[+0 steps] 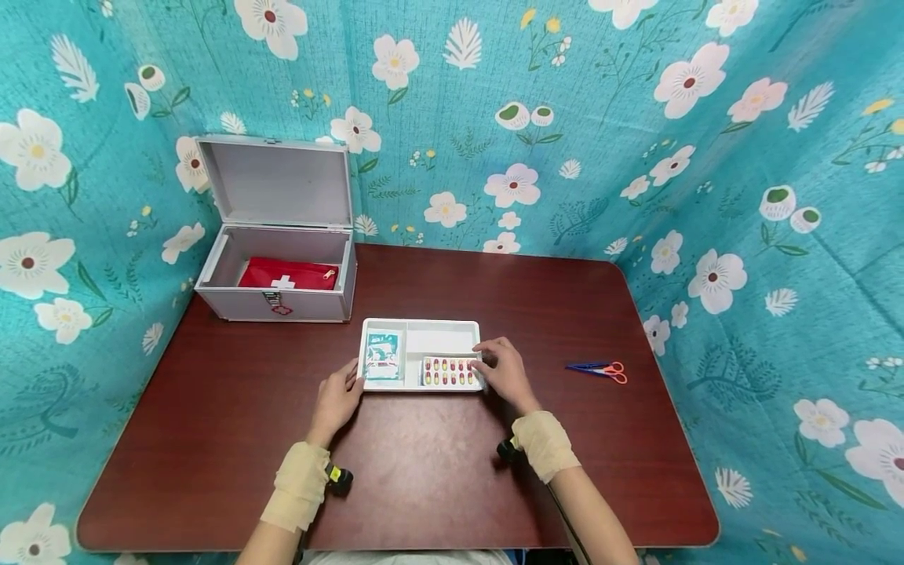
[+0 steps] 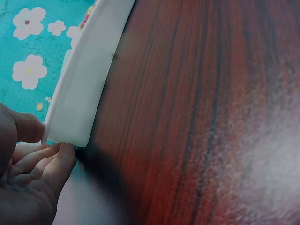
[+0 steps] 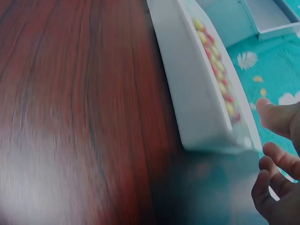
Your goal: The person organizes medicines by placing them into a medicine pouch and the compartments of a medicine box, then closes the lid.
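A white divided tray (image 1: pixel 441 337) lies on the table, a blue-and-white packet (image 1: pixel 383 355) in its left compartment. A blister pack of red and yellow capsules (image 1: pixel 448 372) fills the lower right compartment. At the left end, my left hand (image 1: pixel 335 402) pinches the tray; the left wrist view shows the thumb at its rim and fingertips against its end wall (image 2: pixel 77 93). My right hand (image 1: pixel 510 378) is by the right end, thumb and fingers spread. In the right wrist view, a small gap separates its fingers (image 3: pixel 279 161) from the tray.
A grey metal case (image 1: pixel 304 306) stands at the back left with its lid up, a red pouch (image 1: pixel 293 275) with a white cross inside. Scissors with orange handles (image 1: pixel 613 371) and a blue blade part lie to the right. Floral curtains (image 1: pixel 452 157) border the table.
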The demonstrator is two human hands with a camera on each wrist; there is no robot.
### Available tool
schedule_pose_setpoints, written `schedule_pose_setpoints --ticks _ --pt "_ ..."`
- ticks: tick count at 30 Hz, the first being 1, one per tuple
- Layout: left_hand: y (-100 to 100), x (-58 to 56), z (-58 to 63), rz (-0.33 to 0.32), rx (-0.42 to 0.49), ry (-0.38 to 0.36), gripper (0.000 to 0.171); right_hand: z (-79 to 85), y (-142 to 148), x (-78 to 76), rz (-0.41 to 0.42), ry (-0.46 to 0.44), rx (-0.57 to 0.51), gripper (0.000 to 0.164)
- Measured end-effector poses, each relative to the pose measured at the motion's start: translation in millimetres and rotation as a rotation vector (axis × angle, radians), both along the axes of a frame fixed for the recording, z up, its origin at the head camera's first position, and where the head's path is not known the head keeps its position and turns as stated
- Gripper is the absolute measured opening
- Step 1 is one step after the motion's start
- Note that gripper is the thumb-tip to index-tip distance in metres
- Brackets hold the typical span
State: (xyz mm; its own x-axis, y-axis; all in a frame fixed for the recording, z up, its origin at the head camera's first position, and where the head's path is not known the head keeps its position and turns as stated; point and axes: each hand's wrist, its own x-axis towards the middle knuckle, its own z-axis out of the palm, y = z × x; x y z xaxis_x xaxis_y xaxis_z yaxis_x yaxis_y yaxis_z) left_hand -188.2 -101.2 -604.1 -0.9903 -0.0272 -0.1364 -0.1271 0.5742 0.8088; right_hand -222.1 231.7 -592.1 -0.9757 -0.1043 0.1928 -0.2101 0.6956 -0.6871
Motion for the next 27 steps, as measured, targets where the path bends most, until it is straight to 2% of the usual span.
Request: schedule_pose_setpoints --ticks 5,9,12,14,17,20,23,27 --pt "2 0.7 -0.8 0.001 -0.022 0.009 0.048 1.9 44 3.9 -0.038 0.019 0.039 0.026" --pt "2 2.0 -0.1 0.001 -0.037 0.004 0.049 9.4 99 8.4 -0.057 0.023 0.110 0.030" --pt "3 3.0 0.7 0.001 -0.036 -0.002 0.049 14.4 146 12.6 -0.106 0.009 0.163 0.032" --pt "3 3.5 1.0 -0.003 -0.039 -0.002 0.049 16.8 174 16.7 -0.134 -0.028 0.199 0.034" --pt "3 3.9 1.5 -0.006 -0.037 -0.005 0.049 17.8 208 22.3 -0.128 -0.086 0.260 0.037" --pt "2 4.1 1.0 -0.007 -0.037 -0.007 0.049 16.0 228 25.6 -0.078 -0.162 0.317 0.042" --pt "2 3.8 1.7 -0.008 -0.026 0.000 0.049 9.5 233 25.6 -0.051 -0.220 0.365 0.045" --pt "4 1.4 2.3 -0.011 -0.034 0.012 0.048 -2.0 230 27.0 -0.121 -0.263 0.398 0.040"
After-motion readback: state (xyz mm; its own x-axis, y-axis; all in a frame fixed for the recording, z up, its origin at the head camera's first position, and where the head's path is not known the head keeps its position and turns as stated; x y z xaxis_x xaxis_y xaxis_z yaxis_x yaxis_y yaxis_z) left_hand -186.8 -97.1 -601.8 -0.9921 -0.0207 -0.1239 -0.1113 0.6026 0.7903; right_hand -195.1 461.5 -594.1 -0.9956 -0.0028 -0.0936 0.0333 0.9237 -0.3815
